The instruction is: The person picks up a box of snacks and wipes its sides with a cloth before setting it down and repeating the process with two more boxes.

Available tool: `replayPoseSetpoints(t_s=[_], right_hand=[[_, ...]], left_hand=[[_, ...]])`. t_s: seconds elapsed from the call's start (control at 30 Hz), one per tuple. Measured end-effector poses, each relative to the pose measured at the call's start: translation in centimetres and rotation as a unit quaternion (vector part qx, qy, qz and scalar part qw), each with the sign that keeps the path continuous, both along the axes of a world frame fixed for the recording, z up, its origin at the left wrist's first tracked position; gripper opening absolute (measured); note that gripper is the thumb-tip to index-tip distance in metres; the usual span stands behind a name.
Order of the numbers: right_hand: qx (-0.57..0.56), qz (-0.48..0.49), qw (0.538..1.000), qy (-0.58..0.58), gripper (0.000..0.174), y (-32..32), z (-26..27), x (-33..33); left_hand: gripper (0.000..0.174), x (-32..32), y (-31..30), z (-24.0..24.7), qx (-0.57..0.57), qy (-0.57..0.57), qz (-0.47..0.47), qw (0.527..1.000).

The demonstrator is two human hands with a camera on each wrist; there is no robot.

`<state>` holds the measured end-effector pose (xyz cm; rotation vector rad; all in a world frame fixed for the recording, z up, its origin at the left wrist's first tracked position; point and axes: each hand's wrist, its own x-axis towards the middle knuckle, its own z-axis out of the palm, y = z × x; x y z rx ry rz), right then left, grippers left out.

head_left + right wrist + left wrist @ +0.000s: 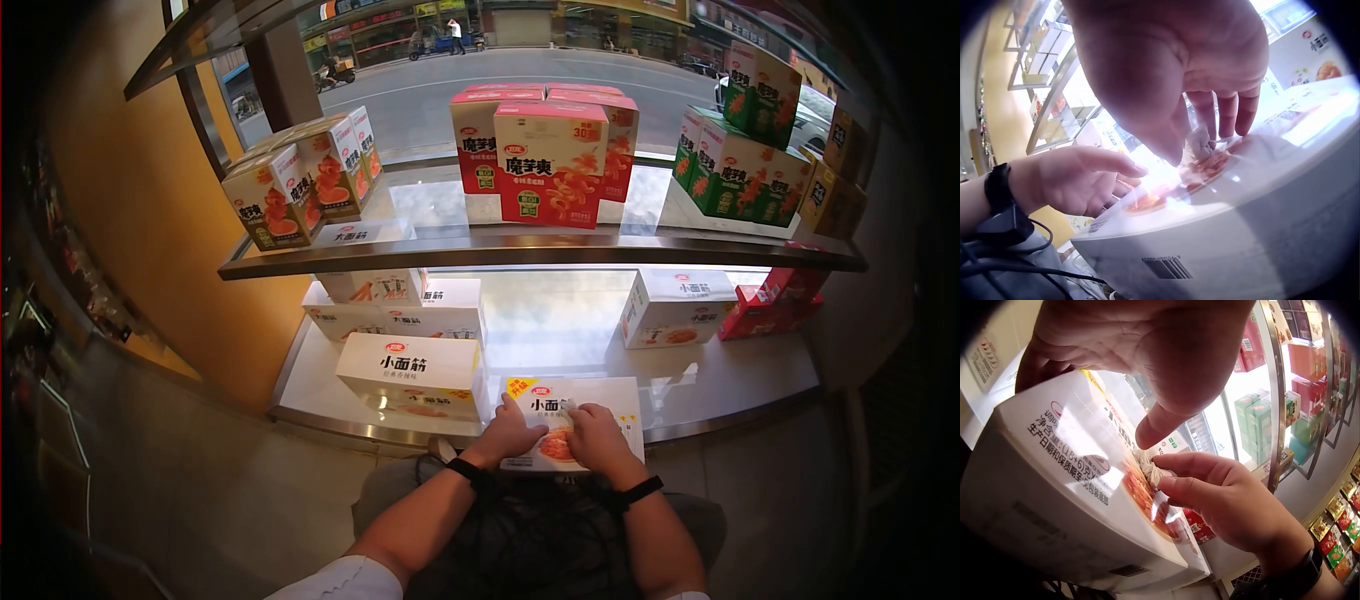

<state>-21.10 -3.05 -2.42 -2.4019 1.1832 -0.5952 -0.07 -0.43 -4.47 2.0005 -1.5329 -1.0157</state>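
A white box with a noodle-like food picture and a yellow corner label is tilted at the lower shelf's front edge. My left hand grips its left side; in the left wrist view, that hand's fingers pass over the edge and its thumb extends above the printed face. From the other side, my right hand pinches a crumpled whitish cloth between thumb and fingers, against the face by the food picture. The right wrist view shows the cloth under the right hand's fingertips.
White boxes stand left on the lower shelf, with another white box and red boxes right. The upper shelf's metal edge runs above my hands, carrying brown, red and green boxes. Behind is a window onto a street.
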Motion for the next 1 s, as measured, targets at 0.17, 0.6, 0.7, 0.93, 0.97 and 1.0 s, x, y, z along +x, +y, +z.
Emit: replayPoseSetpoints(t_s=[0.17, 0.6, 0.7, 0.93, 0.97, 1.0], right_hand=[[0.018, 0.003, 0.998, -0.052, 0.025, 0.1, 0.0, -0.2], [0.134, 0.092, 0.986, -0.042, 0.018, 0.7, 0.5, -0.4], [0.153, 0.055, 0.986, -0.036, 0.02, 0.9, 1.2, -0.5], [0.213, 0.017, 0.976, -0.052, 0.024, 1.1, 2.5, -0.6], [0.213, 0.017, 0.975, -0.052, 0.024, 1.1, 2.6, -0.6], [0.217, 0.014, 0.974, -0.068, 0.024, 1.2, 2.8, -0.6]], left_hand=[[0.121, -0.1, 0.0, -0.3, -0.008, 0.011, 0.004, 1.0], [0.05, -1.4, 1.2, 2.9, -0.068, 0.192, -0.145, 0.968], [0.043, -1.5, 1.5, 2.1, -0.14, 0.11, -0.253, 0.951], [0.035, -1.5, 1.9, 3.6, -0.11, 0.095, -0.233, 0.962], [0.031, -1.4, 1.9, 3.6, -0.105, 0.097, -0.226, 0.964], [0.026, -1.3, 1.9, 3.7, -0.098, 0.098, -0.219, 0.966]])
